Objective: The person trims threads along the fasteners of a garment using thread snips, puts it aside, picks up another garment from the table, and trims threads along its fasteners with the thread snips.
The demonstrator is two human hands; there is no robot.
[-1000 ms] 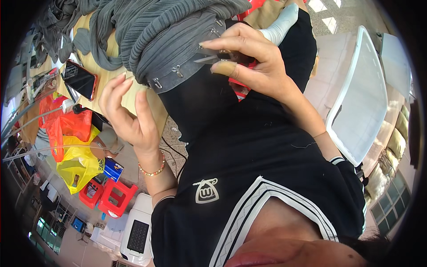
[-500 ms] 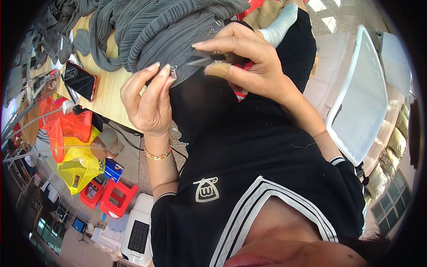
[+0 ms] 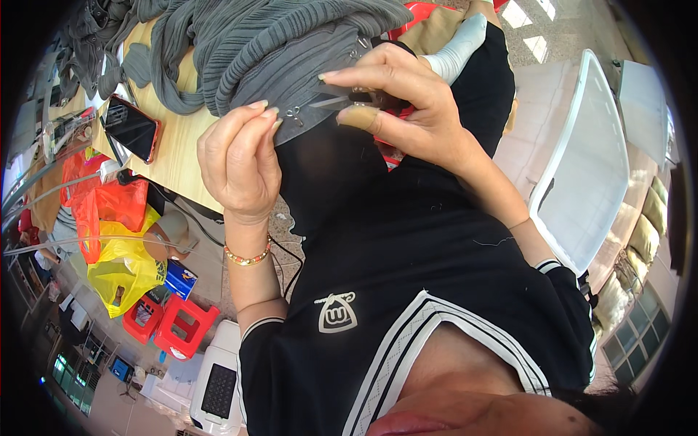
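- Pale wooden tabletop (image 3: 178,163) at the upper left of the frame, carrying a dark phone (image 3: 132,129) in a reddish case.
- Grey ribbed garment (image 3: 254,62) heaped across the top of the frame, partly on the tabletop; its smooth band (image 3: 304,125) hangs over the person's black clothing at upper centre.
- Small metal fasteners (image 3: 294,114) sit along that band.
- Left hand (image 3: 243,163), left of centre: its fingers are drawn close together at the band's edge, just beside one fastener; whether they pinch the cloth I cannot tell. Beaded bracelet (image 3: 249,257) on the wrist.
- Right hand (image 3: 429,112), upper centre: it holds small snips (image 3: 329,104), the blades pointing left over the band; forefinger and thumb tips stand apart, and a tan covering (image 3: 360,117) wraps the thumb.
- Left side, below the tabletop: red bag (image 3: 120,207), yellow bag (image 3: 127,269) and red stools (image 3: 185,327).
- Right side: large white bin (image 3: 589,160).
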